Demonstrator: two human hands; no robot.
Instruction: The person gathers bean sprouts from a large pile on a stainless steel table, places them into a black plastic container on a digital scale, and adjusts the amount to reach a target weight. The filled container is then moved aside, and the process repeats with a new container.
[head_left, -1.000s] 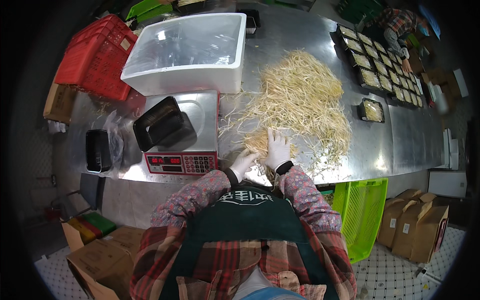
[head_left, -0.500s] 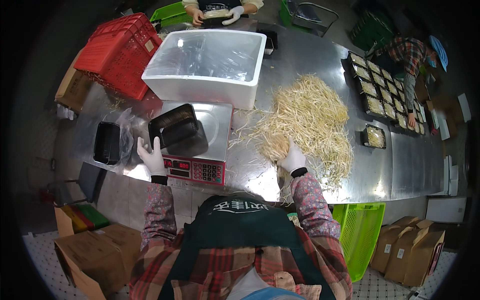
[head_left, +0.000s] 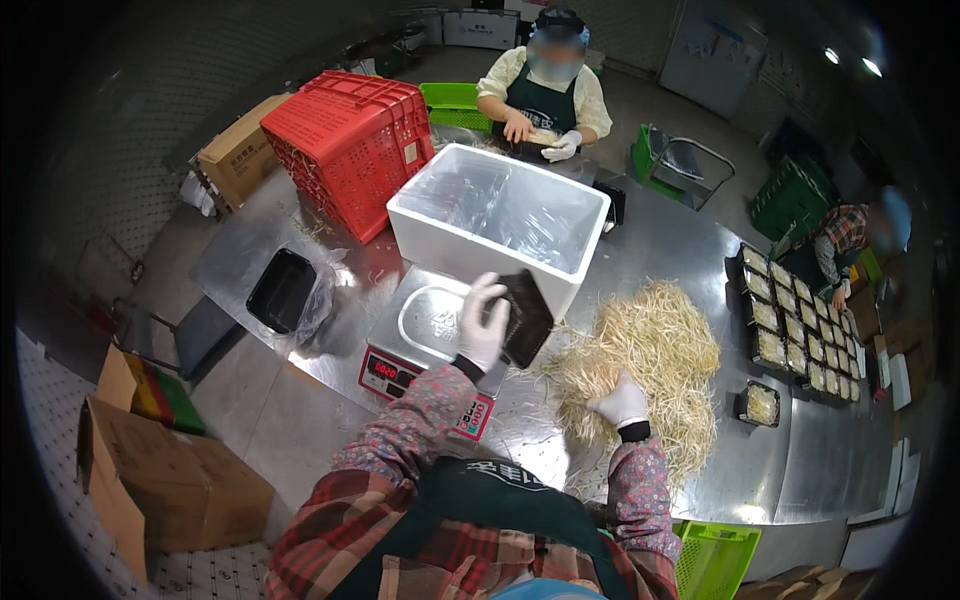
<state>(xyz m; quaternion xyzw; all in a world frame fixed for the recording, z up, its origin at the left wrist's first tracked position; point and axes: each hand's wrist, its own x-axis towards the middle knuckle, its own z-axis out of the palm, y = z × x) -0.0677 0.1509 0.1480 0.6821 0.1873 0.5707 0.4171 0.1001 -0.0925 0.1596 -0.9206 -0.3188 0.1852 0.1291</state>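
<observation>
My left hand, in a white glove, grips a black plastic tray by its left side. The tray is tipped steeply on edge above the right side of the scale, its open face turned toward the sprouts. Low against the near-left part of a heap of pale bean sprouts is my gloved right hand, its fingers closed round a clump of them. Fingertips of that hand are partly hidden in the strands. The scale has a steel plate and a red front with a lit display.
Behind the scale stands a white foam box lined with clear film; a red crate is left of it. Another black tray lies at left in clear plastic. Filled trays stand in rows at right. Two co-workers are beyond the table.
My left hand has moved right and lifted the black tray off the scale, tipping it toward the sprouts. My right hand stays at the sprout heap. The whole view has shifted, showing more of the room.
</observation>
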